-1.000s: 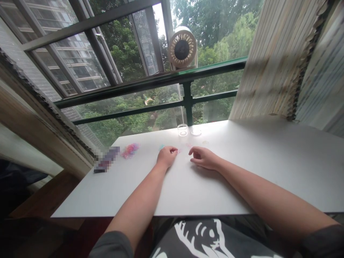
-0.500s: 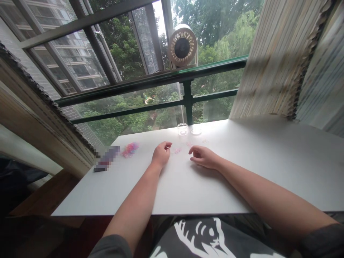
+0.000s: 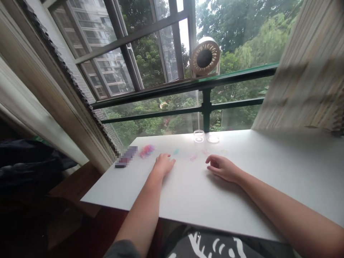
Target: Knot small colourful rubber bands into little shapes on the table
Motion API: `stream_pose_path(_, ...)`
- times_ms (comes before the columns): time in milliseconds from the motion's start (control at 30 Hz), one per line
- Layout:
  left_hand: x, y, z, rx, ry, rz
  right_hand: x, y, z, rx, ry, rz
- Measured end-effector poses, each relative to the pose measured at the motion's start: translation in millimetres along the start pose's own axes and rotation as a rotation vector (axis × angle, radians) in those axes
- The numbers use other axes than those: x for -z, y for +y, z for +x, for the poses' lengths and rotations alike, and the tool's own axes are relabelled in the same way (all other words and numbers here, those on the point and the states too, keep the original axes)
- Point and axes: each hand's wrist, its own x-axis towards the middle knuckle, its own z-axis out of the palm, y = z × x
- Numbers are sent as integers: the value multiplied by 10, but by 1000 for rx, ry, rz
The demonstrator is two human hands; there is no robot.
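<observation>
My left hand (image 3: 165, 164) rests over the white table (image 3: 188, 190) with its fingers apart and nothing visible in it. Just beyond its fingertips lies a small light-blue piece (image 3: 176, 151). To its left sits a loose pile of pink, orange and purple bits (image 3: 147, 151). My right hand (image 3: 221, 167) lies on its side, fingers curled with a gap between thumb and forefinger, holding nothing visible. Near it are small pink pieces (image 3: 193, 157) and a faint yellowish piece (image 3: 223, 152). Behind them stands a clear round container (image 3: 199, 136).
A clear round lid or dish (image 3: 213, 138) is right of the container. A blurred dark object (image 3: 127, 157) lies at the table's left edge. Beyond are a green railing (image 3: 206, 107), a white fan (image 3: 205, 57) and curtains on both sides.
The view has turned left. My left hand has moved left across the table, toward the colourful pile, and its fingers have spread. A light-blue piece now shows beyond it. My right hand keeps its pose.
</observation>
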Motion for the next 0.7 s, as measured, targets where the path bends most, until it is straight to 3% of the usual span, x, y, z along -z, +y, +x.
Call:
stream_pose_path(300,192,-699,-54,218,-53,207,-1,-10,0,-7,-12,-30)
stream_pose_path(700,135,-736,124,319,86,130,-5,8,16,2,-7,-27)
